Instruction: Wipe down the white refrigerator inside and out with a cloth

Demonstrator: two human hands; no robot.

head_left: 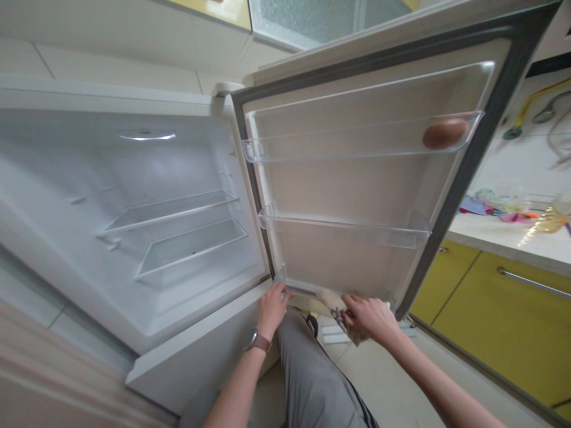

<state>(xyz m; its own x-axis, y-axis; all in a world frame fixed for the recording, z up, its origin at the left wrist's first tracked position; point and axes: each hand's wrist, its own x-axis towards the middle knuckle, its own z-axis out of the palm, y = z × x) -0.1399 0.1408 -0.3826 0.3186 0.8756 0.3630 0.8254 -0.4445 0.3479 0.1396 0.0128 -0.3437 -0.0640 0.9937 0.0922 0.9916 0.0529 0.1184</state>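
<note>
The fridge door [339, 184] stands wide open to the right of the fridge compartment [169, 160]. At the door's lower hinge-side corner, my left hand [270, 308] has its fingers curled over the end of the clear bottom door shelf [281, 274]. A beige patterned cloth [329, 299] is bunched in my right hand [369, 316], against the lower edge of the door. Part of the cloth hangs below my fingers. In the upper door shelf [339, 142] lies a brown, rounded object [445, 133], seen blurred through the plastic.
Two glass shelves [191, 246] sit inside the fridge. To the right is a counter [513, 235] with colourful items on it, above yellow-green cabinets [504, 309]. My grey-trousered leg [312, 368] is beneath the door, over a tiled floor [379, 380].
</note>
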